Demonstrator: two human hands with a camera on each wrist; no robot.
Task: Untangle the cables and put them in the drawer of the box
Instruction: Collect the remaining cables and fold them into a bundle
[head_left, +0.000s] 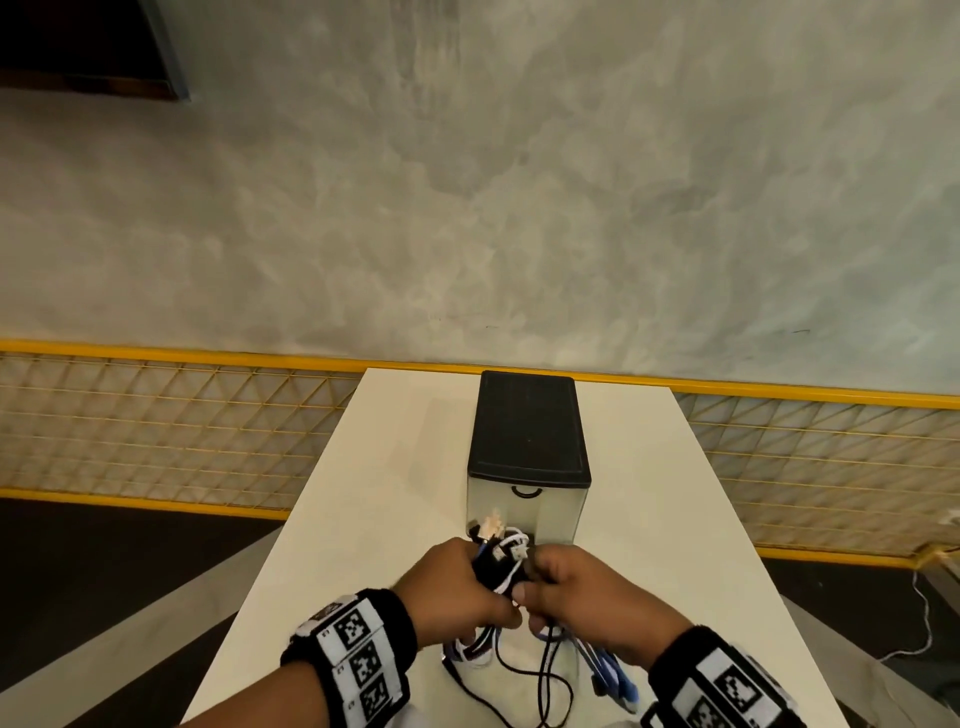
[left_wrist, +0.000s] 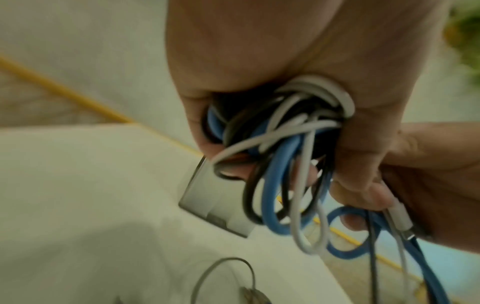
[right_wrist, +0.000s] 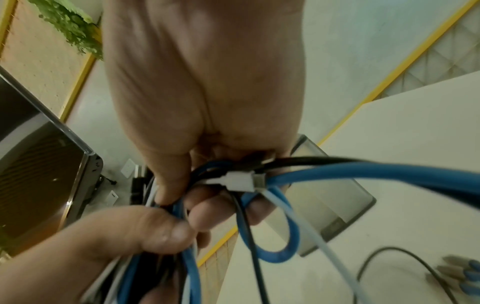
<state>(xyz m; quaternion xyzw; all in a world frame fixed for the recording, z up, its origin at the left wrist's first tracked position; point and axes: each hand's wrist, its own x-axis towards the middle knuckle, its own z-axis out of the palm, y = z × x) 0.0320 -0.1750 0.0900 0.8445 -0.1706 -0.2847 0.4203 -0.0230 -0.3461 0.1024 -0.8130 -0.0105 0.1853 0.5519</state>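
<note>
Head view | left hand (head_left: 457, 587) and right hand (head_left: 582, 597) both clenched on cable tangle (head_left: 501, 558) | closed drawer (head_left: 527, 512) straight ahead, just beyond the knuckles | loose ends trail back over tabletop (head_left: 363, 519)

Both hands (right_wrist: 197, 144) gripping tangled cables (right_wrist: 270, 226), box (right_wrist: 335, 205) behind

— What can't you make out?

— The core of the cable bundle (head_left: 501, 566): both hands (head_left: 457, 587) cover it, so which cable crosses which is hidden.

— And the box (head_left: 529, 457)?

— The hands and cables mask the lower part of its front. The counter (head_left: 363, 519) runs off the bottom edge, taking the hanging cable ends along.

— The wrist views?

— Blurred; the plugs (right_wrist: 465, 273) at the right edge are cut off.
</note>
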